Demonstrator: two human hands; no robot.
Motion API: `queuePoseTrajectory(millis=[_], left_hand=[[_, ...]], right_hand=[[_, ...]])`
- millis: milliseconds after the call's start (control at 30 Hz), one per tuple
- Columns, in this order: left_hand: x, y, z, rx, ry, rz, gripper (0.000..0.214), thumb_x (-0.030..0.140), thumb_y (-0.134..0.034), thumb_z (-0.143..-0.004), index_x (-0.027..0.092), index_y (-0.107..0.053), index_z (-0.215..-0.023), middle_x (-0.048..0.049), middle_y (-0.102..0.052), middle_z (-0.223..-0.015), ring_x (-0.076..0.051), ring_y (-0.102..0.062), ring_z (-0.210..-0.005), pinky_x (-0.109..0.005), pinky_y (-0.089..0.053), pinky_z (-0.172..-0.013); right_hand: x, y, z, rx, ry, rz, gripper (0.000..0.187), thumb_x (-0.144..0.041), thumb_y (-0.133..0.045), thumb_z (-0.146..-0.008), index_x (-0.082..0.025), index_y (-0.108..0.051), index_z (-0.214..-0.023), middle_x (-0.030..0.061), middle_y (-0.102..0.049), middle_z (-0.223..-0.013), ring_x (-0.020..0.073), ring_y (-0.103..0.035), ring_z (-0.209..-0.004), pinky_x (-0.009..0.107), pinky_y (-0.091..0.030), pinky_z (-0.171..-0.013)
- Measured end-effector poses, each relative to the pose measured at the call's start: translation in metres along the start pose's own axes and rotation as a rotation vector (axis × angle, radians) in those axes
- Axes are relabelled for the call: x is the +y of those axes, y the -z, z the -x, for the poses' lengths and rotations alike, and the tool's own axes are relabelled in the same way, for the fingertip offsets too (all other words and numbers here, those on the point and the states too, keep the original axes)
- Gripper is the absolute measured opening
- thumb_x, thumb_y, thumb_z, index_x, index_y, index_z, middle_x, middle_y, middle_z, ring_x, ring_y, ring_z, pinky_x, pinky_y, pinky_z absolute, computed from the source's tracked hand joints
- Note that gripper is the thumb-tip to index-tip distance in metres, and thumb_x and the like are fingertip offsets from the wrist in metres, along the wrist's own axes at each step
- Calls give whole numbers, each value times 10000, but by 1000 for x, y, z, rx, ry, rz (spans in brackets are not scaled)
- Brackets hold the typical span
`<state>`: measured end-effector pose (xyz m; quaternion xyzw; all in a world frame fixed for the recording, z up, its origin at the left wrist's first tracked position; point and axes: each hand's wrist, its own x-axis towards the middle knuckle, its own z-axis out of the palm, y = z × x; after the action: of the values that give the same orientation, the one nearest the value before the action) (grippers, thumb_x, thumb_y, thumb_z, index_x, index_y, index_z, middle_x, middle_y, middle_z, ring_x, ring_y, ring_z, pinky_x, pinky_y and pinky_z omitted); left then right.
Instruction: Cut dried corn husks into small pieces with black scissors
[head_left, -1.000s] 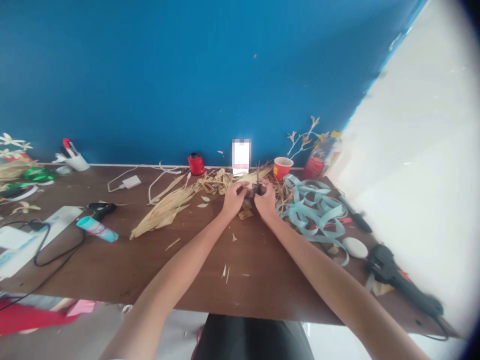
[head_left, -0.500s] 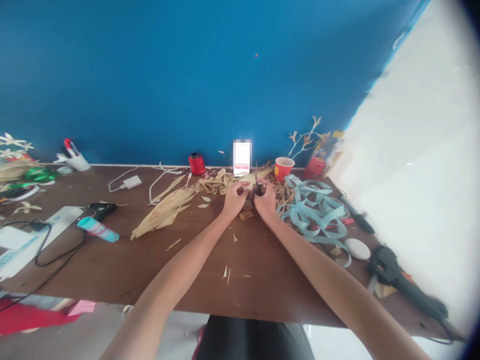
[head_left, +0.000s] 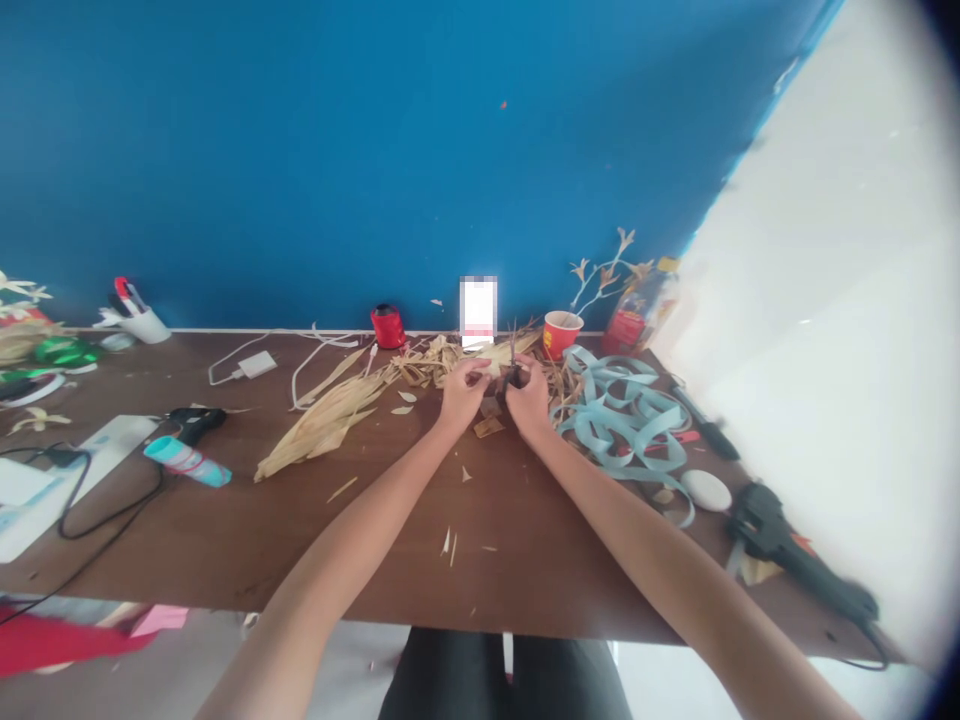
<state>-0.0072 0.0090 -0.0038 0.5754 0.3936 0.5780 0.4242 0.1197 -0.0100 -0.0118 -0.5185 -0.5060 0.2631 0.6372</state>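
Observation:
Both of my hands meet over the far middle of the brown table (head_left: 225, 530). My left hand (head_left: 463, 391) is closed, pinching a small pale piece of dried leaf. My right hand (head_left: 528, 397) is closed around a small dark tool (head_left: 513, 376), too small to name, whose thin tip points up. The hands touch each other. A heap of dried straw-coloured leaves (head_left: 337, 415) lies just left of and behind them. A small tan scrap (head_left: 488, 427) rests on the table under the hands.
A tangle of light blue ribbon (head_left: 626, 420) lies to the right, with a black glue gun (head_left: 787, 555) and a white oval object (head_left: 706, 490) near the right edge. A red cup (head_left: 560, 334), a red spool (head_left: 388, 327), a teal tube (head_left: 187, 461) and cables (head_left: 105, 510) sit around.
The hands stay together at the same spot, with only small finger shifts. The view has drifted slightly, so everything sits a little lower-left than before.

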Motion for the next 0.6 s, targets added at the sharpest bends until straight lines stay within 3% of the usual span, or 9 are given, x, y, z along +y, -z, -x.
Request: queuePoseTrajectory(millis=[200, 433, 600], left_hand=[[0, -1, 0, 86, 120, 154, 399, 262, -759, -681, 165, -672, -1057, -53, -693, -764, -178, -654, -731, -321, -509, -752], [1, -2, -3, 274, 150, 275, 419, 224, -798, -605, 137, -650, -986, -43, -678, -781, -151, -643, -722, -307, -491, -766], [10, -8, -5, 365, 175, 384, 408, 190, -807, -564, 138, -626, -926, -35, -666, -802, -153, -642, -748, -312, -489, -772]], right_hand=[[4, -3, 0, -13, -18, -13, 445, -332, -632, -725, -180, -557, -1137, 32, -682, -872, 184, -632, -778, 313, -503, -747], [-6, -2, 1, -70, -15, 95, 361, -407, -623, -740, -170, -598, -1011, 12, -645, -768, 160, -567, -671, 280, -455, -659], [-15, -1, 5, -193, 16, 207, 280, -408, -588, -750, -182, -623, -911, 8, -642, -728, 163, -567, -667, 271, -437, -654]])
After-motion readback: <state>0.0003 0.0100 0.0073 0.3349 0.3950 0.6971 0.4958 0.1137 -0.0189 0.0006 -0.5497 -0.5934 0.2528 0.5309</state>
